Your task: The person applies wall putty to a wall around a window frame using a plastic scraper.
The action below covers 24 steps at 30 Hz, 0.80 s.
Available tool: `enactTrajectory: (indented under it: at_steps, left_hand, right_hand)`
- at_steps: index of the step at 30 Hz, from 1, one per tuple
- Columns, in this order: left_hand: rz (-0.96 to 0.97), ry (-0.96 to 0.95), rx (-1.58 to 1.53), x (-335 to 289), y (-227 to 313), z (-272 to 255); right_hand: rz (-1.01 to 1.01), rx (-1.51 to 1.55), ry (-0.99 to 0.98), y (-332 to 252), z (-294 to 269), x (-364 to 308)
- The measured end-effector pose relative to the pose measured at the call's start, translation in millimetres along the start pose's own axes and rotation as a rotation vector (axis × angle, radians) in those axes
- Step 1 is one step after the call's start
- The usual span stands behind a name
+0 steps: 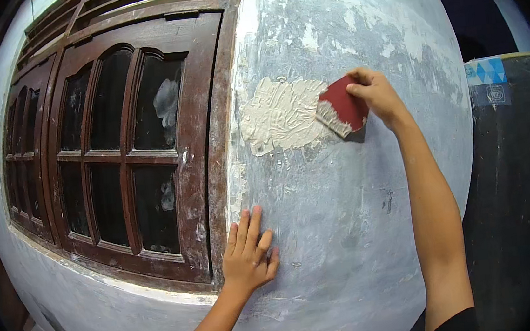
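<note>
My right hand (pixel 373 94) pinches a flat dark-red putty scraper (pixel 343 100) by its upper right corner. Cream putty is smeared along the scraper's lower left edge, which lies against the wall. Just left of it, a rough, ridged patch of cream putty (pixel 282 114) spreads over the blue-grey wall (pixel 340 222). Lower down, my left hand (pixel 248 253) rests on the wall beside the window frame, fingers spread and pointing up, with nothing in it.
A brown wooden window (pixel 128 140) with dark glass panes fills the left side, its frame edged with white smears. Flaking white paint marks the wall's upper part. At the far right stands a dark panel (pixel 516 192) with a blue-and-white sticker (pixel 486 72).
</note>
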<state>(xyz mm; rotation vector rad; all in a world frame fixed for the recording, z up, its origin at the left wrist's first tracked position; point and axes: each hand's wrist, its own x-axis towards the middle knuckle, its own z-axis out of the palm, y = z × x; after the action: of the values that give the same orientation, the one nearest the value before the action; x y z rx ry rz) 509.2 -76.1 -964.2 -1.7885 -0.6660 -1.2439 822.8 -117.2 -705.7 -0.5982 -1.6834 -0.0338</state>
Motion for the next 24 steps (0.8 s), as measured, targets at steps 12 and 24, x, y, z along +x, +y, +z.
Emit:
enactTrajectory:
  at_steps: [12,24]
  left_hand:
    - [0.006,0.006,-0.001,1.9,0.2,-1.0]
    - [0.01,0.005,0.019,2.0,-1.4,-2.0]
  right_hand:
    - [-0.04,0.094,0.022,-3.3,2.9,7.7]
    - [-0.086,0.133,-0.051,-8.3,22.4,5.3]
